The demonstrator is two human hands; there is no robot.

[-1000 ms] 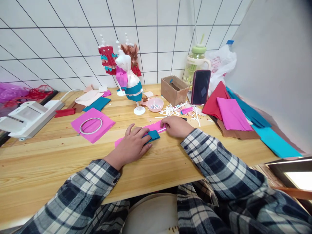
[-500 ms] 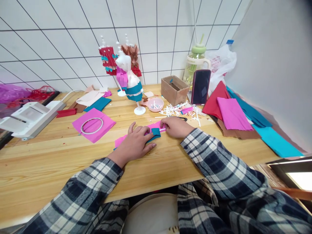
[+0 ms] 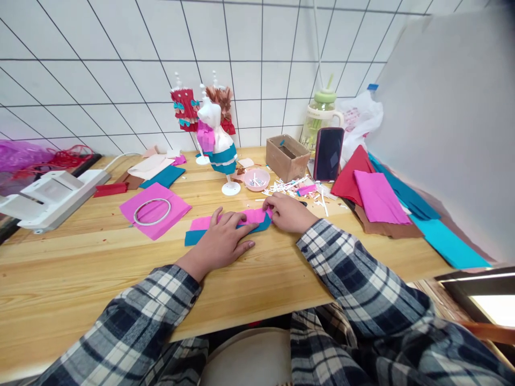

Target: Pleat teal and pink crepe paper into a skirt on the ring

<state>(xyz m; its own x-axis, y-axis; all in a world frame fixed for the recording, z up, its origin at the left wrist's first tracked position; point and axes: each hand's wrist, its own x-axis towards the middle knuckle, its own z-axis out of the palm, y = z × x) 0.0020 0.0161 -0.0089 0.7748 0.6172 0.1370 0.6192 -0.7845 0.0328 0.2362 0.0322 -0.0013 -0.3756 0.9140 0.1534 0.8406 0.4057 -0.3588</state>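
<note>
The pink-and-teal strip (image 3: 254,216) runs leftward from my right hand (image 3: 288,212), which pinches its end, roughly parallel to the front edge of the worktop (image 3: 257,284), my left hand (image 3: 220,239) spread flat over its middle.

Upper strip (image 3: 253,215) pink, lower strip (image 3: 195,237) teal. Sleeves (image 3: 137,305) navy, grey and white plaid. Worktop (image 3: 100,268) light wood grain. Wall tiles (image 3: 281,32) white, black grid lines. Bottle lid (image 3: 324,96) pale green.
</note>
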